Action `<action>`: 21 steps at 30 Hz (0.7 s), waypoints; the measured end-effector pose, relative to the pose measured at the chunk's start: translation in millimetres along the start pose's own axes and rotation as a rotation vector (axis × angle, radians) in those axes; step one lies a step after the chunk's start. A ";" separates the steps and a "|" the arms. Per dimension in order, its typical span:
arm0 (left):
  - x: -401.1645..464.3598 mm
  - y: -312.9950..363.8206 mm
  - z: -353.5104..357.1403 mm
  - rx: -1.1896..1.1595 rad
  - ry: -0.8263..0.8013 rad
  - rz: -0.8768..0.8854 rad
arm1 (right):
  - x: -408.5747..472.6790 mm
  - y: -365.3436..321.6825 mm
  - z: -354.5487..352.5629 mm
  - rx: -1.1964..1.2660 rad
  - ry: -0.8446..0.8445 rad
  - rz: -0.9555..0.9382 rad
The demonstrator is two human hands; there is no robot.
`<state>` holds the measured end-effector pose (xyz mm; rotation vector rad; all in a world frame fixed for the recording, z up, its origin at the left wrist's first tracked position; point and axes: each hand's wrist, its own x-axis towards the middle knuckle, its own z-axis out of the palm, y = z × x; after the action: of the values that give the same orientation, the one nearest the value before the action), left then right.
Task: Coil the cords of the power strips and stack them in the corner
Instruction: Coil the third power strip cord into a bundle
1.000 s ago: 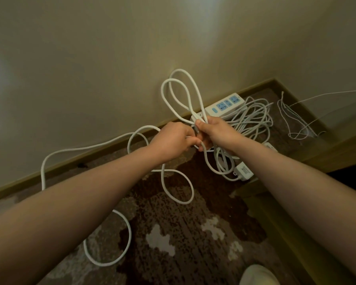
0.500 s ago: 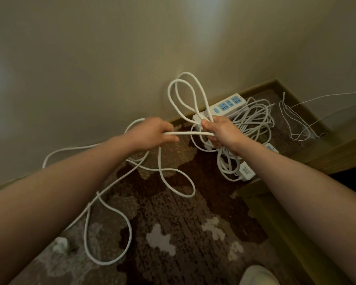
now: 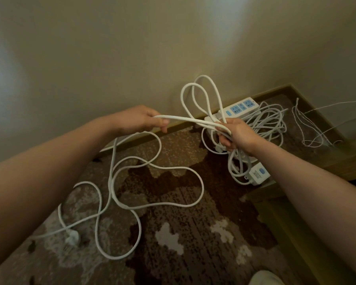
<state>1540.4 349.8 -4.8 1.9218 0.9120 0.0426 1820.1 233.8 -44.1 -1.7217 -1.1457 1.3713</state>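
My right hand (image 3: 235,133) grips a bundle of white cord loops (image 3: 201,95) that stand up above it and hang down below it. A stretch of the same white cord (image 3: 185,118) runs left to my left hand (image 3: 141,120), which pinches it. From there the cord falls in loose loops (image 3: 158,182) across the carpet to its plug (image 3: 72,237) at the lower left. A white power strip with blue sockets (image 3: 239,108) lies by the wall behind my right hand, on a pile of coiled cord (image 3: 269,124). A second white strip (image 3: 258,174) lies below my right forearm.
Patterned brown carpet (image 3: 183,233) covers the floor, which meets beige walls at a wooden baseboard (image 3: 177,128). A thin white wire (image 3: 308,128) trails in the far right corner. A wooden furniture edge (image 3: 286,219) runs along the right. A white shoe tip (image 3: 265,278) shows at the bottom.
My left hand has slid left along the cord, away from my right hand, drawing out a longer taut stretch. The floor loops shifted and the plug came into view.
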 end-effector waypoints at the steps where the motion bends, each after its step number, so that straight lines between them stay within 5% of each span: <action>1: -0.7 -0.5 -1.5 -0.049 -0.055 -0.030 | -0.8 0.7 -0.9 0.014 0.004 -0.006; 4: -2.9 -6.0 -8.6 -0.247 -0.091 -0.041 | -1.5 1.7 -1.7 0.073 0.014 -0.013; 11: 16.2 -3.2 15.8 -0.035 0.519 -0.094 | -2.7 -1.0 0.6 0.146 -0.143 -0.138; 21: 22.1 1.5 21.4 -0.074 0.668 -0.108 | -5.8 -1.2 2.4 -0.042 -0.055 -0.064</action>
<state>1565.5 346.7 -22.3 1.8036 1.4240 0.6762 1817.1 228.9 -41.3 -1.6706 -1.2578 1.3724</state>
